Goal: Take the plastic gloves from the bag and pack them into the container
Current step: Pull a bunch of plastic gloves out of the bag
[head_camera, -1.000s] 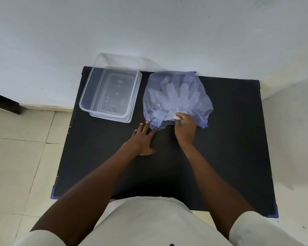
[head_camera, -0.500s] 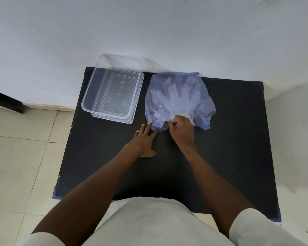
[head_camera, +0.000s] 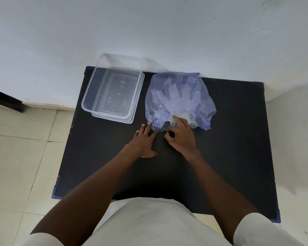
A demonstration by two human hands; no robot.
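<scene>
A pale blue see-through bag [head_camera: 201, 100] lies on the black table [head_camera: 229, 148] at the back centre, with clear plastic gloves [head_camera: 178, 95] visible inside it. My left hand [head_camera: 144, 141] lies flat on the table, fingertips pressing the bag's near left corner. My right hand [head_camera: 180, 135] is at the bag's near edge, its fingers curled in the crumpled plastic of the opening. The clear rectangular container [head_camera: 112, 91] stands empty to the left of the bag.
A white wall rises right behind the table. The container overhangs the table's back edge slightly. Tiled floor lies to the left, and a dark object [head_camera: 4, 100] stands at the far left by the wall.
My right hand has slid left and towards me along the bag's near edge, and its fingers now work the opening. My left hand has stayed pressed on the bag's corner.
</scene>
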